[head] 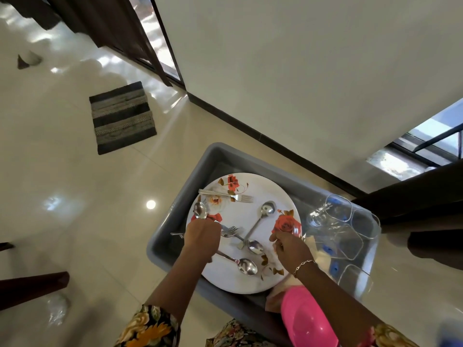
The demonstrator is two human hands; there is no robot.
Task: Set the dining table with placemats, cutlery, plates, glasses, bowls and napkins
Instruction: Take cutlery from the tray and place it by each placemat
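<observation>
A grey plastic tub (162,242) sits on the floor and holds a white plate (246,214) with red flowers. Loose cutlery lies on the plate: a fork (233,196), a ladle-like spoon (267,209) and two spoons (255,246) (246,266). My left hand (201,237) grips a bunch of cutlery, with a spoon bowl (200,210) sticking out above it and fork tines (229,231) to its right. My right hand (290,246) pinches the plate's right rim. Clear glasses (338,221) lie in the tub's right part. A pink bowl (307,319) stands at the near end.
The tub stands on a glossy cream tiled floor near a white wall with dark skirting (263,139). A striped doormat (122,117) lies to the far left. Dark wooden furniture legs (32,286) show at the left, and a dark piece (413,196) at the right.
</observation>
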